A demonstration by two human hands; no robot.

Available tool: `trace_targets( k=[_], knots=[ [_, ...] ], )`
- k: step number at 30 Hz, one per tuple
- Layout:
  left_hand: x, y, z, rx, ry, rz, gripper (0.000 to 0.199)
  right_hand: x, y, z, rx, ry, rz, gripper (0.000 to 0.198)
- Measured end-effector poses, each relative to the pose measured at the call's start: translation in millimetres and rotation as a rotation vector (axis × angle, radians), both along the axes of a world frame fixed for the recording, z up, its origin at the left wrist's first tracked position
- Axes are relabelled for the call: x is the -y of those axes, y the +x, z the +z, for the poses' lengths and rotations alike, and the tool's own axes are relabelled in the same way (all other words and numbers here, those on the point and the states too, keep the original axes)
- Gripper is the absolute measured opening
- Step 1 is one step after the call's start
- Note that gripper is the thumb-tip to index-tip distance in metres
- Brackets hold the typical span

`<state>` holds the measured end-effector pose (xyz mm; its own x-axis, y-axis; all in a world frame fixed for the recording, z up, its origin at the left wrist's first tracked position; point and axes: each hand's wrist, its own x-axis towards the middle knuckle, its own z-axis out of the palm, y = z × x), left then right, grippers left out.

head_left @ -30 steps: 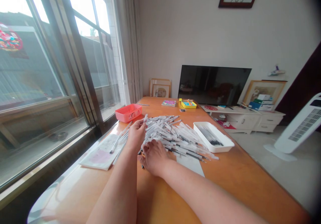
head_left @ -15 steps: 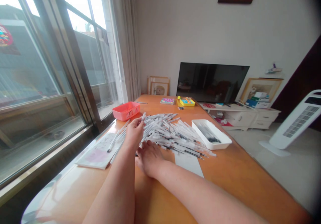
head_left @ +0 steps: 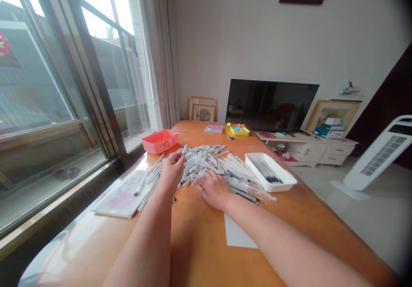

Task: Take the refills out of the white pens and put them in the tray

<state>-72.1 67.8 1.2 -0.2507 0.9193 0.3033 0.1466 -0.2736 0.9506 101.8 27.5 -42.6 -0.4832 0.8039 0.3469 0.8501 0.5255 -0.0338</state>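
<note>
My left hand (head_left: pixel 172 170) is closed in a pinch around a whitish pen barrel (head_left: pixel 184 149), whose end sticks up past the fingertips. At the near edge of a large pile of clear and white pen parts (head_left: pixel 206 158), my right hand (head_left: pixel 215 189) rests palm down with its fingers curled; whatever lies under them is hidden. A small black pen cap (head_left: pixel 174 198) lies on the table between the two hands. Beside my left forearm, more pen barrels lie across a booklet (head_left: pixel 119 197). A sheet of white paper (head_left: pixel 238 231) lies partly under my right forearm.
A white tray (head_left: pixel 280 187) of dark-tipped pen refills (head_left: pixel 265 169) stands right of the pile, and a red plastic basket (head_left: pixel 161 142) stands behind it at left. Farther back are a yellow box (head_left: pixel 238 130) and a colourful booklet (head_left: pixel 213 128). The window borders the table's left side.
My right hand has moved right, from beside my left wrist to the pile's near edge, uncovering the black cap. The paper sheet has shifted nearer me. My left hand still pinches the barrel.
</note>
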Motion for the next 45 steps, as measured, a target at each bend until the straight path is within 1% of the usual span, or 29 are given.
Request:
trace_targets(
  k=[6, 11, 17, 24, 26, 29, 33, 36, 40, 45],
  knots=[
    [-0.3, -0.9, -1.5, -0.022, -0.023, 0.001, 0.045, -28.9, 13.8, -0.4, 0.005, 0.001, -0.037, 0.02],
    [-3.0, -2.8, -3.7, -0.016, -0.042, 0.001, 0.045, -41.4, 23.7, 0.9, 0.0, -0.004, -0.076, 0.022],
    [-1.0, -1.9, -2.3, 0.002, -0.064, 0.004, 0.044, -37.8, 25.2, 0.7, -0.03, 0.023, -0.052, 0.026],
    [1.3, -1.4, -0.5, 0.027, -0.079, 0.025, 0.042, -26.8, 21.8, 5.8, -0.109, 0.076, -0.047, 0.021],
    [1.2, -1.5, -0.7, 0.032, -0.076, 0.029, 0.042, -21.2, 16.3, 8.2, -0.124, 0.102, -0.012, 0.02],
    [-1.5, -2.4, -3.2, 0.028, -0.051, 0.029, 0.043, -7.7, -1.3, 12.4, -0.114, 0.119, 0.086, 0.02],
    [-9.8, -7.3, -9.5, -0.011, -0.005, 0.048, 0.044, 13.9, -36.2, 17.3, -0.061, 0.076, 0.258, 0.022],
    [-15.6, -11.9, -13.7, -0.05, 0.015, 0.076, 0.044, 23.3, -59.5, 16.8, 0.005, 0.027, 0.346, 0.027],
    [-18.6, -14.1, -16.5, -0.067, 0.033, 0.104, 0.041, 24.2, -75.3, 10.3, 0.066, -0.036, 0.354, 0.029],
    [-15.6, -11.3, -14.0, -0.08, 0.053, 0.075, 0.039, 21.2, -78.2, 3.9, 0.012, -0.059, 0.282, 0.032]
  ],
)
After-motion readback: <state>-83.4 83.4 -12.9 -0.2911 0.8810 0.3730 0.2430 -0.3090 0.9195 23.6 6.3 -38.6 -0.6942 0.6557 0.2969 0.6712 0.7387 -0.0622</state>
